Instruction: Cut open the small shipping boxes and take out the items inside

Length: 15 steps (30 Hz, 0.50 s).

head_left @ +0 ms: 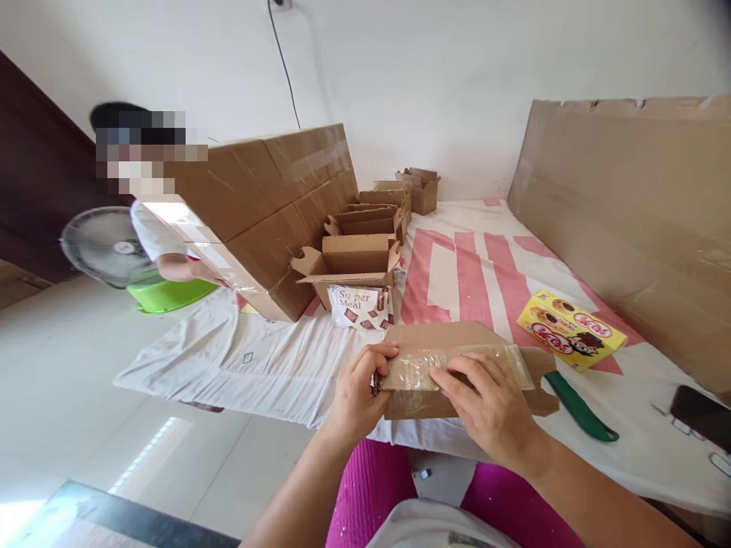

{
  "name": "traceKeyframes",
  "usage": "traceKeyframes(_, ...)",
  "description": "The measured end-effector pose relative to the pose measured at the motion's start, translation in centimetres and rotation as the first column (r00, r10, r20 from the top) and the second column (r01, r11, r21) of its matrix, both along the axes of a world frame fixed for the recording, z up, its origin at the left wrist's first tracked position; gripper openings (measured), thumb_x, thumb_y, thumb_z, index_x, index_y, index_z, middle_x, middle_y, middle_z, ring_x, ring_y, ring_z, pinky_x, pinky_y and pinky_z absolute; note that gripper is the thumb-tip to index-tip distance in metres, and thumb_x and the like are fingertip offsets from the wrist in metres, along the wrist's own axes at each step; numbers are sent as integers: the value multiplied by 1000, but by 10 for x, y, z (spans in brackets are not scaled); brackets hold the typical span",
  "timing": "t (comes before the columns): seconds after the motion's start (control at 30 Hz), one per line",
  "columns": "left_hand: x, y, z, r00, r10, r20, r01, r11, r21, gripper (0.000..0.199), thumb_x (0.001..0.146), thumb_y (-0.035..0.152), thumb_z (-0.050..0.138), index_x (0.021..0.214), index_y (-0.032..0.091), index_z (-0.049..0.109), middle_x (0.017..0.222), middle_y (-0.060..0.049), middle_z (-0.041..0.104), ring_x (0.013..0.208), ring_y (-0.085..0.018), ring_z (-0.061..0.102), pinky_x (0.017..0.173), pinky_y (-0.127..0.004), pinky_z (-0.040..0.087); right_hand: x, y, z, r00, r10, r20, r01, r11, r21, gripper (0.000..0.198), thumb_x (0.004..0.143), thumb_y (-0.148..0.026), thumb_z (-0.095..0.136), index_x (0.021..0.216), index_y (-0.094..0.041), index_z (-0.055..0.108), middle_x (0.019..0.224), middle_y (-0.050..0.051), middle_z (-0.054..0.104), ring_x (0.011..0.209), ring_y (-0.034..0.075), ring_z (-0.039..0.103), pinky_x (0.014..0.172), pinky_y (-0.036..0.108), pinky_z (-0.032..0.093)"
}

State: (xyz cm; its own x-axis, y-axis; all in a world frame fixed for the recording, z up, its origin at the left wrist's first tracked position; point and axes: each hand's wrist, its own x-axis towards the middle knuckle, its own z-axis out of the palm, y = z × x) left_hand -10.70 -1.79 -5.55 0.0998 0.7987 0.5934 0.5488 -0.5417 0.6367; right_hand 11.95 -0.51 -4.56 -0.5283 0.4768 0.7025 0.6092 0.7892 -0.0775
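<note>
A small brown cardboard box (437, 335) lies at the table's front edge, before my lap. Clear packing tape (414, 371) runs along its seam, wrinkled in places. Closed on the box's left end, my left hand (362, 388) has its fingers over the top edge. My right hand (485, 392) rests on the taped side with fingers bent and apart, fingertips pressing on the tape. The box's right end has loose flaps standing out. Just right of it lies a green handle-like strip (579, 407), one end close to the flaps.
Taped cartons (268, 198) are stacked at left. Open small boxes (357, 259) stand in a row, with a "Super Meal" packet (359, 307) in front. A yellow printed box (571, 329) and dark phone (702, 415) lie right. Another person's arm (177, 266) is beside the stack.
</note>
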Motion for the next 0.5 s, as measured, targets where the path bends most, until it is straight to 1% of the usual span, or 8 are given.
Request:
traceKeyframes(0.07, 0, 0, 1, 1000, 1, 1, -1, 1000, -8, 36, 53, -4, 40, 77, 23, 39, 101, -4, 65, 109, -21, 66, 87, -33, 52, 0, -1, 0, 1000, 2, 5, -2, 1000, 2, 31, 88, -7, 56, 114, -20, 67, 97, 8, 66, 94, 22, 59, 88, 39, 49)
traceKeyframes(0.13, 0, 0, 2, 1000, -1, -4, 1, 1000, -25, 36, 53, -5, 40, 77, 23, 39, 102, -4, 66, 109, -21, 66, 87, -33, 52, 5, 1, 1, 1000, -25, 11, 25, 1000, -6, 33, 87, -7, 55, 115, -19, 66, 99, 9, 66, 96, 23, 59, 90, 42, 48)
traceKeyframes(0.2, -1, 0, 3, 1000, -5, -2, 4, 999, -42, 36, 54, -5, 40, 77, 23, 40, 102, -4, 66, 109, -21, 66, 87, -33, 53, 16, 7, 1, 994, -113, 14, 113, 994, -15, 39, 83, -6, 55, 118, -18, 63, 104, 10, 66, 99, 26, 59, 93, 46, 47)
traceKeyframes(0.27, -3, 0, 3, 1000, -13, 16, 14, 998, -62, 35, 55, -5, 40, 77, 23, 40, 102, -5, 66, 109, -21, 65, 88, -34, 53, 33, 16, 1, 976, -216, 8, 216, 976, -40, 47, 76, -5, 55, 121, -18, 60, 110, 12, 65, 103, 30, 58, 94, 50, 46)
traceKeyframes(0.3, -4, 0, 3, 999, -19, 28, 21, 997, -70, 35, 56, -5, 41, 78, 23, 41, 103, -5, 66, 110, -21, 65, 88, -34, 52, 42, 21, 0, 970, -245, 0, 244, 968, -60, 51, 73, -5, 54, 121, -19, 59, 112, 12, 65, 104, 31, 59, 94, 51, 46)
traceKeyframes(0.33, -6, 1, 2, 999, -26, 39, 28, 997, -76, 35, 56, -5, 41, 78, 22, 42, 103, -5, 66, 110, -21, 65, 89, -34, 52, 51, 26, -2, 968, -251, -14, 249, 965, -85, 53, 70, -4, 53, 121, -19, 58, 114, 11, 65, 105, 31, 59, 94, 51, 47)
traceKeyframes(0.4, -8, 2, 1, 998, -35, 51, 39, 996, -86, 35, 57, -6, 41, 78, 22, 42, 104, -5, 66, 111, -21, 65, 90, -34, 52, 66, 33, -5, 975, -216, -51, 208, 969, -133, 56, 67, -2, 50, 119, -21, 58, 113, 9, 66, 106, 29, 61, 93, 48, 49)
traceKeyframes(0.5, -8, 4, -1, 996, -43, 75, 51, 993, -106, 33, 60, -6, 43, 78, 22, 43, 104, -4, 66, 113, -22, 64, 92, -34, 51, 78, 35, -12, 981, -144, -133, 119, 977, -174, 52, 71, -1, 48, 117, -22, 58, 110, 8, 68, 104, 26, 64, 89, 43, 52)
